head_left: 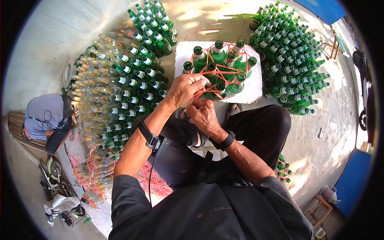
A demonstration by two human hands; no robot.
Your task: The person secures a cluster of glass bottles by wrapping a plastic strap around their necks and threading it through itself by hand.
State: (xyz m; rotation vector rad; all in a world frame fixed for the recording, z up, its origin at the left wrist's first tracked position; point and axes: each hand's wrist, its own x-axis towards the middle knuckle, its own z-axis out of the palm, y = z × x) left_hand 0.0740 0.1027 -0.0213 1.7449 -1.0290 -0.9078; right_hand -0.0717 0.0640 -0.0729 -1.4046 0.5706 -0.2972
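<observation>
Several green glass bottles stand upright in a cluster on a white foam block. Red plastic string criss-crosses between their necks. My left hand is closed at the near left edge of the cluster, its thumb and fingers pinched on the string beside a bottle neck. Just below it and nearer to me, my right hand is curled into a fist, with string running up from its fingers. The strand ends inside both hands are hidden.
Clear bottles and green bottles crowd the floor at left; more green bottles stand at right. Loose red string lies beside my left leg. Another person bends over at far left, near a motorbike. A wooden stool stands lower right.
</observation>
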